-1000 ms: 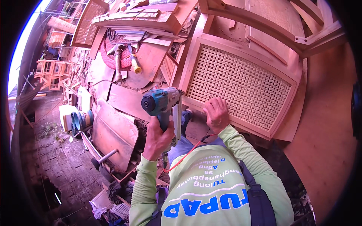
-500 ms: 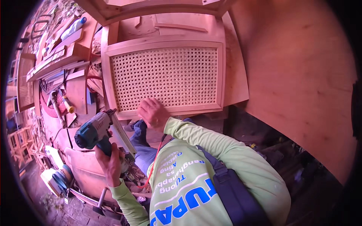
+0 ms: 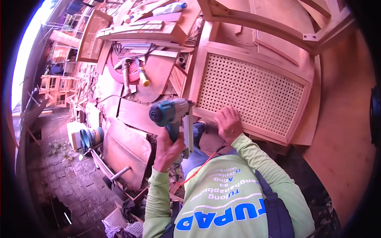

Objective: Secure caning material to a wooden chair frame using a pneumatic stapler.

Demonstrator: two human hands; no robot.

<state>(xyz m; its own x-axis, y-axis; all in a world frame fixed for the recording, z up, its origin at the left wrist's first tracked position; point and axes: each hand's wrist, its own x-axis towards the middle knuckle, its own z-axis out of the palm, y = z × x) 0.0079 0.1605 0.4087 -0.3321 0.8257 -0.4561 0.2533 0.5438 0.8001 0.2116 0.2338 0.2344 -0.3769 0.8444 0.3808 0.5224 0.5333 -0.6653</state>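
A light wooden frame with a woven cane panel point(image 3: 254, 89) lies in front of me. My right hand point(image 3: 229, 123) is closed at its near rail, fingers curled over the edge; the fingertips are partly hidden. In my left hand point(image 3: 168, 148) is a teal and grey air nailer point(image 3: 170, 113), gripped by its handle, with a long magazine point(image 3: 189, 133) hanging down beside it. The nailer's nose is close to the near left corner of the frame; whether it touches, I cannot tell. A red air hose point(image 3: 202, 166) runs across my front.
Curved wooden frame parts point(image 3: 262, 27) rise beyond the panel, and a large plywood sheet point(image 3: 345, 131) stands on the right. At left lie a hammer point(image 3: 126, 77), a yellow-ended tool point(image 3: 143, 77), a coiled red hose point(image 3: 115, 71), stacked boards point(image 3: 139, 29) and a plastic bottle point(image 3: 168, 8).
The view has swung left, so the panel, nailer and both hands appear farther right. The left hand still grips the nailer and the right hand stays at the near rail.
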